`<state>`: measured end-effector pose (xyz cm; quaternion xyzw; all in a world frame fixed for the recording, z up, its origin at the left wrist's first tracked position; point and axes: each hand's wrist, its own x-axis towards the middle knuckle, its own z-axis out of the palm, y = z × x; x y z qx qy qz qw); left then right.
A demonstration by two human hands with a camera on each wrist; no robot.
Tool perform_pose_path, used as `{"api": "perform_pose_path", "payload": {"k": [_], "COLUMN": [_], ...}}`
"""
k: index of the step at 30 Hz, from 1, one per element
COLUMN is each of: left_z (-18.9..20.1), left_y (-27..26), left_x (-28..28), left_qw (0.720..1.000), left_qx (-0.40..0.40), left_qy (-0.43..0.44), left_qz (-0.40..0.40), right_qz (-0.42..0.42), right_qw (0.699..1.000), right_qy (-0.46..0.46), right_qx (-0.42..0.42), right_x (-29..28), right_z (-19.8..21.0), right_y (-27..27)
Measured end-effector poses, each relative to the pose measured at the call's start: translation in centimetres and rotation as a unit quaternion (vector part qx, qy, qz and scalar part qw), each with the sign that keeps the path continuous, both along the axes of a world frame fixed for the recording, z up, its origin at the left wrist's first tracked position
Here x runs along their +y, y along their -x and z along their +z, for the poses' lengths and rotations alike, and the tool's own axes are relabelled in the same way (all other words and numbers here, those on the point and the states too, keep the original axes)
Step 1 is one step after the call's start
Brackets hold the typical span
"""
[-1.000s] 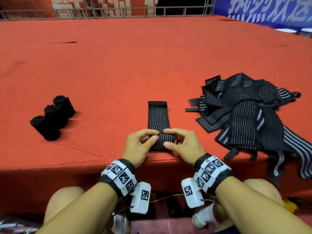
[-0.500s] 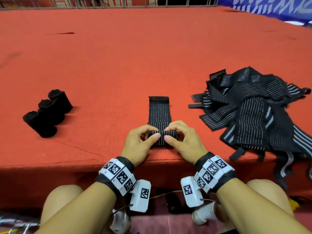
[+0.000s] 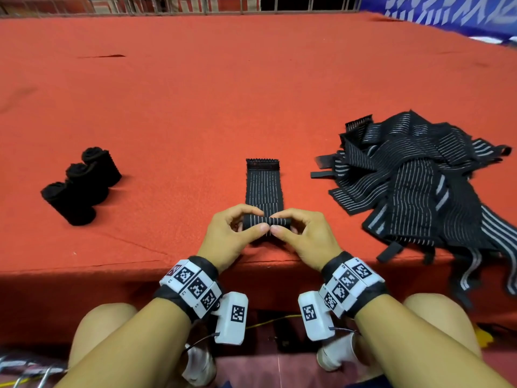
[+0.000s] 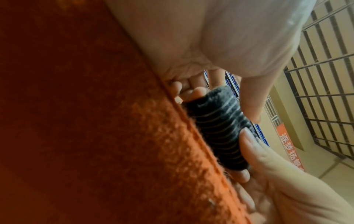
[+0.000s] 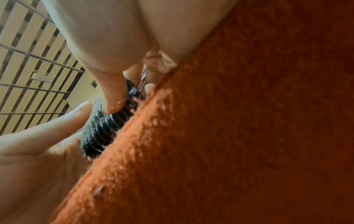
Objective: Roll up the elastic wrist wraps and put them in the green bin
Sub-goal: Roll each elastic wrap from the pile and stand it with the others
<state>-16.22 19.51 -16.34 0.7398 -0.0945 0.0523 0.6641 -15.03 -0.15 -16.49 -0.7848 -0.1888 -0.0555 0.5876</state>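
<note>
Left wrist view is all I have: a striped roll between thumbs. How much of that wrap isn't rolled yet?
Observer: Most of it. The wrap lies flat beyond the roll, stretching away from the person.
Operator: Any finished ones?
Observer: Three black rolls sit together off to the left.
Operator: What remains?
Observer: A pile of loose wraps lies to the right.

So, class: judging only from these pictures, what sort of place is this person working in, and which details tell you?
Probably an indoor hall or sports venue, not a home: a broad platform covered in red felt carpet, a metal railing along its far edge, and a blue banner with large white characters beyond.
</note>
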Motion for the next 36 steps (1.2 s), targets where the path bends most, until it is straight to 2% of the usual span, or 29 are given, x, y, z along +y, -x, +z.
{"api": "perform_pose_path", "payload": {"k": [5,9,12,16,20,26,31,36], "left_z": [-0.48,-0.46,-0.38,-0.29,0.01,0.20,-0.01,-0.02], "left_y": [-0.28,-0.18,-0.16,-0.09,0.17,0.29,0.20,0.12], "left_x": [0.26,-0.01,-0.10,-0.11,-0.22,-0.16,-0.18,-0.36], "left_qw": [0.999,0.996,0.995,0.996,0.994,0.996,0.998,0.998], "left_qx": [-0.022,-0.037,-0.027,-0.010,-0.036,-0.022,-0.006,-0.008], "left_qy": [-0.039,-0.078,-0.085,-0.081,-0.099,-0.085,-0.055,-0.050], "left_qz": [-0.003,0.032,0.045,0.039,0.037,0.019,0.034,0.029], "right_qz": [0.013,0.024,0.050,0.040,0.030,0.009,0.058,0.052], "right_qw": [1.000,0.999,0.998,0.999,0.997,0.999,0.995,0.995], "right_qy": [-0.019,0.007,-0.019,-0.020,-0.048,-0.042,-0.068,-0.064], "right_qx": [0.012,0.021,0.032,-0.004,0.044,0.031,0.045,0.049], "right_x": [-0.13,-0.19,-0.24,-0.34,-0.13,-0.27,-0.41,-0.33], "right_z": [0.35,0.33,0.15,-0.19,0.11,0.03,0.32,0.17], "right_y": [-0.02,-0.18,-0.23,-0.30,0.03,-0.30,0.15,0.08]}}
